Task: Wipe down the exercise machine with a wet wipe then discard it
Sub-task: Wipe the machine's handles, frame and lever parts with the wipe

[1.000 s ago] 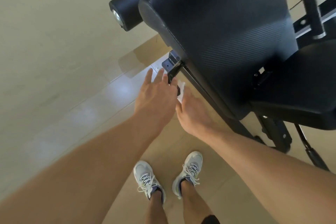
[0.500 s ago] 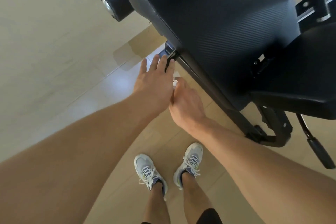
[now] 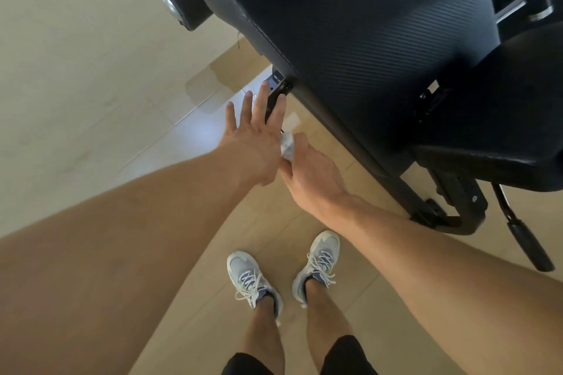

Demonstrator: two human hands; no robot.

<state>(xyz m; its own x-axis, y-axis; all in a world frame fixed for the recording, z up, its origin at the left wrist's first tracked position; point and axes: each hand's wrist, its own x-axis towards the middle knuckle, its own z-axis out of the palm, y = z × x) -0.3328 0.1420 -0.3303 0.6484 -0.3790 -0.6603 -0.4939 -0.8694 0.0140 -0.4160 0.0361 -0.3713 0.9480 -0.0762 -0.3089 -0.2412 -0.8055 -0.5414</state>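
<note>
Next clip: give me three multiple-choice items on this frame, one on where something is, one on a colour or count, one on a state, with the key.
1. Where is the wipe?
A. On the floor by the shoes
B. Between the two hands, below the pad's edge
C. On top of the pad

2. What colour is the pad?
A. Black
B. Red
C. White

3. How is the left hand?
A. Clenched in a fist
B. Open, fingers spread
C. Out of view

Key: 1 B, the crumpled white wipe sits at the right hand's fingertips, beside the left hand. 2 A, the textured cover is black all over. 3 B, its fingers are stretched apart, reaching toward the black bracket under the pad.
</note>
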